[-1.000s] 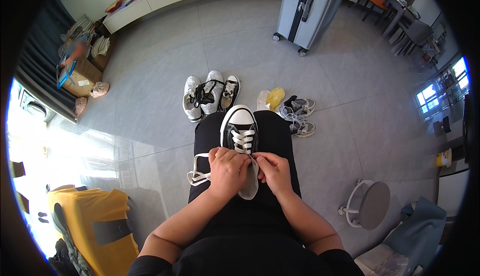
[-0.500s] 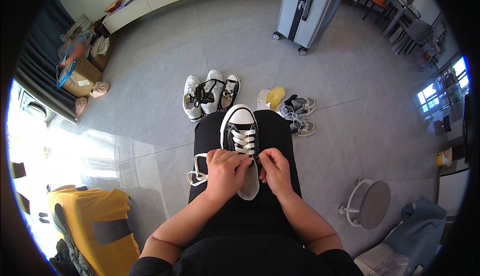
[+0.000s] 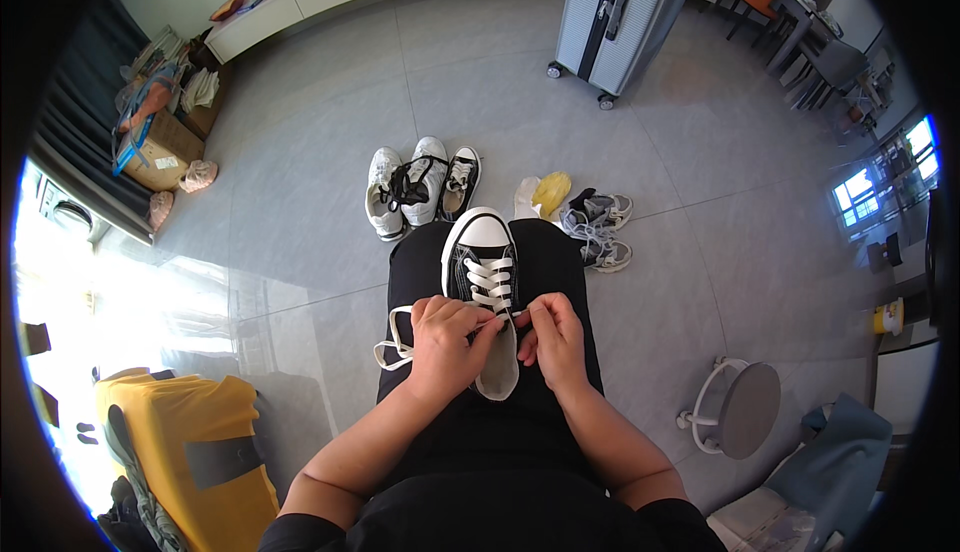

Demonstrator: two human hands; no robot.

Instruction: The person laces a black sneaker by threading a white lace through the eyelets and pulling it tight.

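Observation:
A black canvas sneaker (image 3: 463, 277) with a white rubber toe cap rests on my lap, toe pointing away from me. Its white shoelace (image 3: 490, 272) crosses the front in several rows, and a loose loop hangs out to the left of my left hand. My left hand (image 3: 445, 340) is closed in a pinch on the lace by the shoe's upper opening. Opposite it, the thumb and forefinger of my right hand (image 3: 553, 337) pinch a bit of white lace beside the top eyelets. The fingers partly hide the shoe's opening; the grey-white insole shows between the hands.
On the floor ahead stand white sneakers (image 3: 428, 167), a matching black sneaker (image 3: 460, 180) and grey sneakers (image 3: 605, 252). A yellow item (image 3: 551, 193) lies near them. Farther off is a silver suitcase (image 3: 590, 32). A round stool (image 3: 750, 410) is at right, a yellow-draped seat (image 3: 180, 422) at left.
My right hand has shifted very slightly, its fingertips still at the top eyelets. The left hand and the sneaker have hardly moved.

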